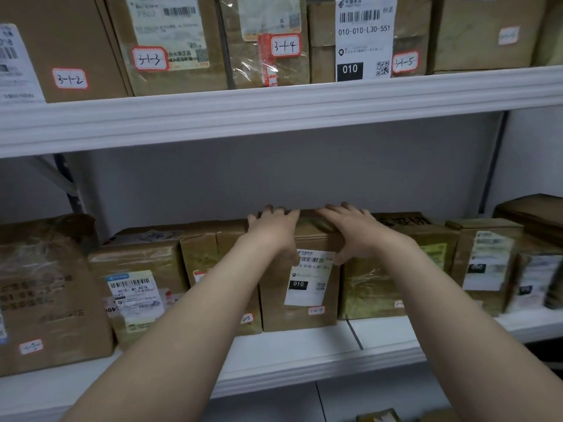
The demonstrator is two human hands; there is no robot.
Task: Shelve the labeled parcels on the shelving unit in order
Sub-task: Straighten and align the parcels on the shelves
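White shelves (274,117): labeled cardboard parcels (170,41) side by side; lower labels (316,310) blurred.

Plain pale grey wall (274,178) behind white shelf boards (274,117), dark metal upright (67,181) at left, dim even light.
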